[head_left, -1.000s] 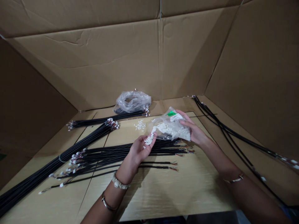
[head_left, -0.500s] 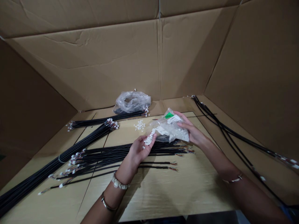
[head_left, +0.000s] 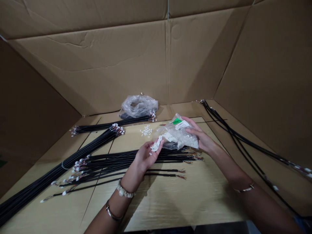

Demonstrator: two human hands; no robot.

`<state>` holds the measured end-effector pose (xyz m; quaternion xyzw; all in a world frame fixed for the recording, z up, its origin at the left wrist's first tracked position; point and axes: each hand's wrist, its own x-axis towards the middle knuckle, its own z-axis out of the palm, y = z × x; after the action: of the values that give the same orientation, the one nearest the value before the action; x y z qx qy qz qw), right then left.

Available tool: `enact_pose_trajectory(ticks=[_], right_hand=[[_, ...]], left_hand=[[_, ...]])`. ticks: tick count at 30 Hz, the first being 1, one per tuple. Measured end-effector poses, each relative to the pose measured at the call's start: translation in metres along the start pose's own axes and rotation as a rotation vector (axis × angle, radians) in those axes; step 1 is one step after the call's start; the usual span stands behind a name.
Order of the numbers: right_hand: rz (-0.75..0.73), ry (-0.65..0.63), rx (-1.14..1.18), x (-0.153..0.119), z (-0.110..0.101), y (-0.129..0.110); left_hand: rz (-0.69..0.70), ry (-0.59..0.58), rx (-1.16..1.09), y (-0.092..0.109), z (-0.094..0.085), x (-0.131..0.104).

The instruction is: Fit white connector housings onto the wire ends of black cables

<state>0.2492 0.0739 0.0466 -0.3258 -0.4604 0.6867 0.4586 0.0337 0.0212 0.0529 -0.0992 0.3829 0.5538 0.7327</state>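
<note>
My left hand [head_left: 146, 156] is cupped palm up, cradling a heap of small white plastic connector housings [head_left: 156, 144]. My right hand [head_left: 201, 136] grips a clear plastic bag [head_left: 185, 136] from its right side. More white pieces show through the film, along with a white label and a green sticker. The bag's mouth tilts down toward my left palm, and housings lie right at it. Below both hands runs a row of black cables [head_left: 109, 162], white connectors at their left ends and bare coloured wires at their right ends.
A small pile of white housings [head_left: 146, 130] lies behind my left hand. A tied cable bundle [head_left: 58, 165] stretches along the left. Farther back are another bundle [head_left: 109, 123] and a crumpled plastic bag [head_left: 138, 105]. Loose cables [head_left: 239, 136] run along the right. Cardboard walls [head_left: 122, 65] enclose the table.
Hardly anything differs. The bag and my right hand have shifted very slightly, and the view has moved a touch; the housings stay in my left palm.
</note>
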Motion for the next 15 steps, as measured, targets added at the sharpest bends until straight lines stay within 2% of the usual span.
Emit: enact_pose_trajectory(ticks=[7,15], right_hand=[[0.001,0.003,0.051,0.0002,0.0004,-0.0002],[-0.018,0.023,-0.008,0.0004,-0.0001,0.0015]], left_hand=[[0.015,0.001,0.046,0.0003,0.0001,-0.0007],[0.013,0.0,0.031,-0.0004,0.0009,-0.0013]])
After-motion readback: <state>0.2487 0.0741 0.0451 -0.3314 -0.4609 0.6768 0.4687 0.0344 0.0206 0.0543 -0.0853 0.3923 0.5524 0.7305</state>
